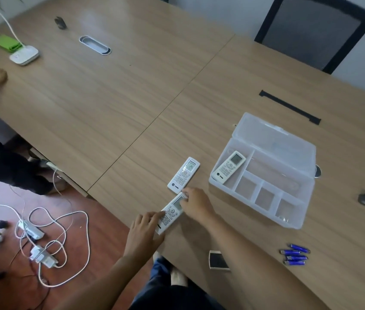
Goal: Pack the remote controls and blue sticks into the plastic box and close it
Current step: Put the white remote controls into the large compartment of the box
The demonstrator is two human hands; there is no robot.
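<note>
Big wood-grain worktop [114, 104] fills most of the frame, with a black mesh chair [313, 32] at the upper right and a tangle of white cables [49, 242] on the reddish floor at the lower left.

Three white remotes in total. One [229, 166] is already lying in the long left compartment of the clear box [293, 217], right of centre with its lid flipped open toward the top of the frame. The box has that long slot, one big section and three small ones along the lower edge. A second remote [183, 175] lies flat on the worktop just left of the box. The third remote [170, 213] is right below it, almost touching end to end, and both hands are on it: left hand [144, 231] with fingers spread over the lower button end, right hand [197, 203] pinching the screen end.

Four blue sticks [294, 254] sit bunched at the lower right, well apart from the box. A small dark pad [218, 260] lies near the bottom edge.
</note>
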